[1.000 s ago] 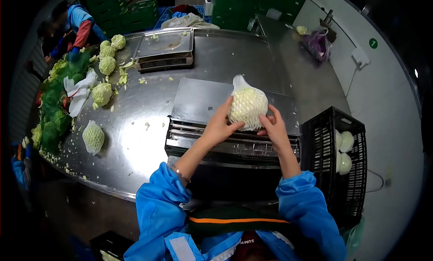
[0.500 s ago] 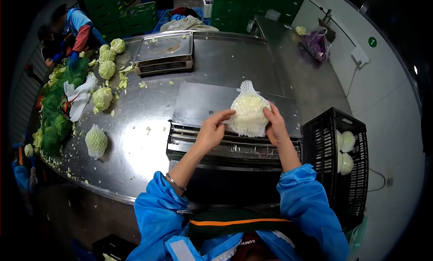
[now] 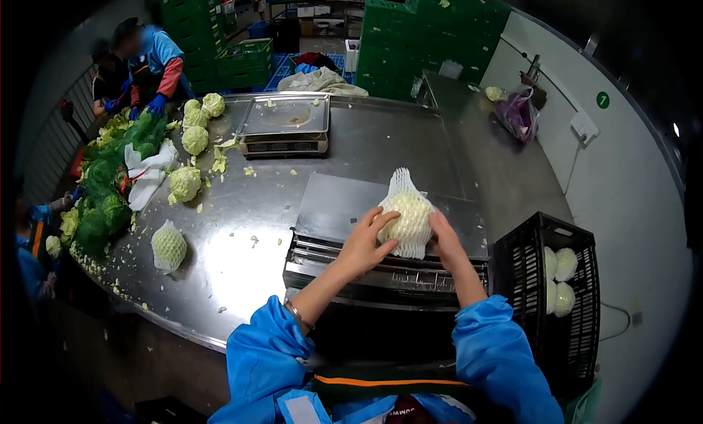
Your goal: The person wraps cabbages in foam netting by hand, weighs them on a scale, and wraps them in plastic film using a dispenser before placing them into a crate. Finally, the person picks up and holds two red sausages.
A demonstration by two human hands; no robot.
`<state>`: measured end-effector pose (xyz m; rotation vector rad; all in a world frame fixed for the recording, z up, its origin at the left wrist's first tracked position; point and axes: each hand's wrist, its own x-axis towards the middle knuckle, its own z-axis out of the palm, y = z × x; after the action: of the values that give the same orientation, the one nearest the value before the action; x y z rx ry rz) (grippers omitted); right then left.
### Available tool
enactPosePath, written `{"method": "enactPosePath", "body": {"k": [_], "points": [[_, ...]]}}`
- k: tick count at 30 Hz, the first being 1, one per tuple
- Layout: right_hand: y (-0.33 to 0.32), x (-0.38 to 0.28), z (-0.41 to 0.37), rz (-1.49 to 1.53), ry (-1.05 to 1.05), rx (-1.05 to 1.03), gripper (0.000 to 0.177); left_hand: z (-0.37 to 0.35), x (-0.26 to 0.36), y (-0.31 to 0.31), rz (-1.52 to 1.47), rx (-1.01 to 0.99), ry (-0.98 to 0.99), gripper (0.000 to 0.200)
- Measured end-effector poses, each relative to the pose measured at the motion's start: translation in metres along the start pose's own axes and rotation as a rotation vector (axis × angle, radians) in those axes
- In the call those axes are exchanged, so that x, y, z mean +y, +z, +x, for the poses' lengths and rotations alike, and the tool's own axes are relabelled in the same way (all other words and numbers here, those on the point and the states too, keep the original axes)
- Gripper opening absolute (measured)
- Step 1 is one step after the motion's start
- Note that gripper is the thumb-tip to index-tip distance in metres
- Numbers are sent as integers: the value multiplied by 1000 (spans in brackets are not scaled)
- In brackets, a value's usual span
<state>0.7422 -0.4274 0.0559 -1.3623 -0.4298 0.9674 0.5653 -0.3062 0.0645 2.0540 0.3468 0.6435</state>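
Green round wall sign (image 3: 602,99) reads 7, well right of the flat grey steel machine (image 3: 333,204). You grip the pale round cabbage in white foam netting (image 3: 405,219) between both hands: your left hand (image 3: 364,242) curls on its left face, your right hand (image 3: 444,239) clasps its right. Cabbage is over the machine's top plate, near the front edge. Black slatted plastic crate (image 3: 516,263) stands just right of the machine.

netted cabbage (image 3: 407,217), left hand (image 3: 365,242), right hand (image 3: 448,242)
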Motion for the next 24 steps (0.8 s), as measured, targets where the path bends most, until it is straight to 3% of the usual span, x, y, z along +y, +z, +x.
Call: {"method": "enactPosePath", "body": {"k": [4, 7, 8, 10, 13, 20, 24], "points": [[-17, 0, -12, -261, 24, 84, 52, -15, 2, -1, 24, 47, 88, 53], [-50, 14, -39, -425, -277, 188, 45, -43, 4, -15, 22, 165, 9, 52], [-57, 13, -57, -567, -328, 249, 42, -56, -2, -21, 165, 269, 50, 46], [-71, 10, -93, -1140, -383, 438, 28, -80, -6, -44, 605, 351, 45, 34], [-77, 20, -122, -1417, -258, 531, 27, -99, -19, -58, 888, 264, -97, 20], [-67, 33, -129, -1442, -166, 473, 26, -99, -26, -36, 924, 205, -147, 23], [-74, 34, -132, -1327, -267, 523, 21, -94, -15, -44, 819, 340, -62, 19]]}}
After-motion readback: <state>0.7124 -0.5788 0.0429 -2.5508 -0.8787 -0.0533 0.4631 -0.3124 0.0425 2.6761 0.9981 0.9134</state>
